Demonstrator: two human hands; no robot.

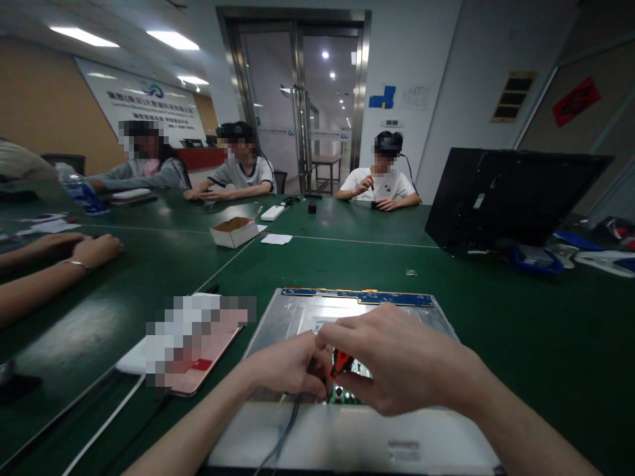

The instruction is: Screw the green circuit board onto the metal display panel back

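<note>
A metal-backed flat panel lies in front of me, with a blue circuit strip along its far edge. My right hand reaches over it, fingers curled round a tool with a red-orange and black handle, which looks like a screwdriver; its tip is hidden. Just left of it, my left hand is closed low over a green circuit board. What its fingertips grip is hidden. Dark wires run from under that hand toward the panel's near edge.
Left of the panel lie a pink phone-like slab and a white one with a cable. Farther off are an open small box, a black monitor-like panel and a bottle. Another person's hands rest at left; several co-workers sit across.
</note>
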